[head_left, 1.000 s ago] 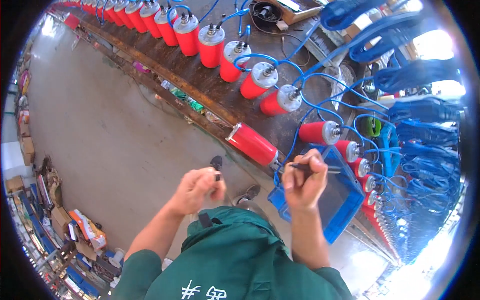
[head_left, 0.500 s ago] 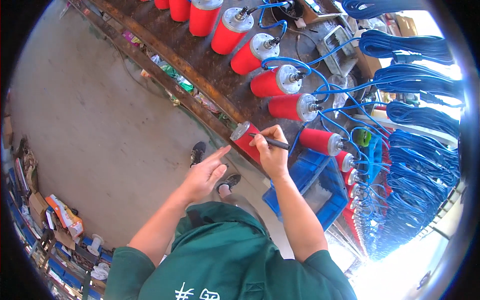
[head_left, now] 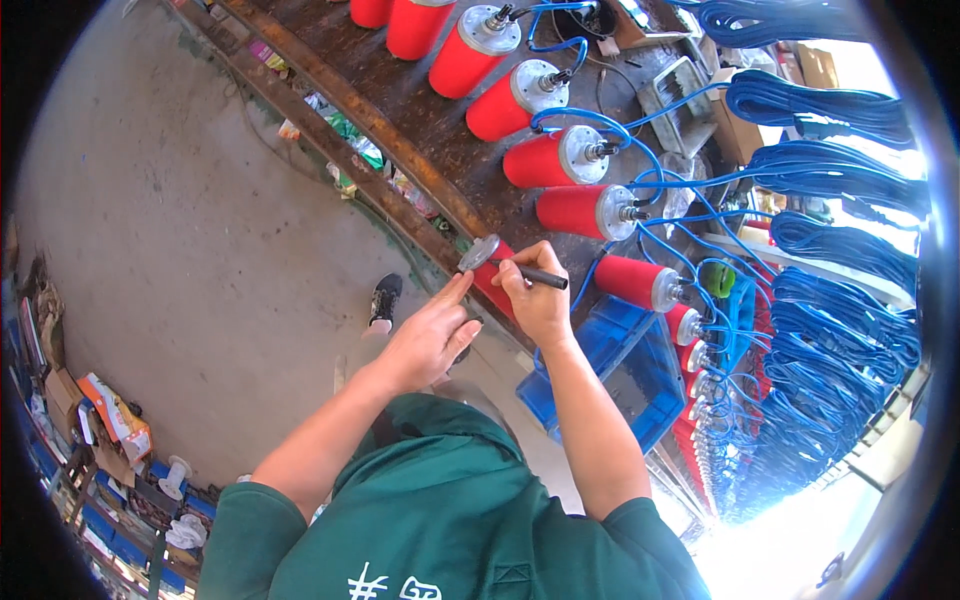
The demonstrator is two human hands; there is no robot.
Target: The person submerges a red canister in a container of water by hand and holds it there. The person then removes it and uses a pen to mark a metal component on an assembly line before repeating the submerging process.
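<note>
A black marker pen [head_left: 546,278] is gripped in my right hand [head_left: 538,308], its tip against a red cylinder [head_left: 490,287] with a grey metal end. That cylinder lies at the near edge of the workbench, partly hidden behind my hands. My left hand [head_left: 428,342] reaches its extended index finger to the cylinder's metal end. By the left thumb tip sits a small dark thing [head_left: 477,321], seemingly held in the fingers and too small to make out.
Along the rusty-edged bench [head_left: 400,130] stands a row of red cylinders [head_left: 575,212] with metal ends and blue cables. Bundled blue cables [head_left: 835,172] hang at the right. A blue crate [head_left: 600,345] is beside my right arm. Shelves with cartons [head_left: 115,415] are at lower left.
My left hand has moved up and right, bringing its index finger to the cylinder's metal end. My right hand has shifted slightly up and left with the marker pen.
</note>
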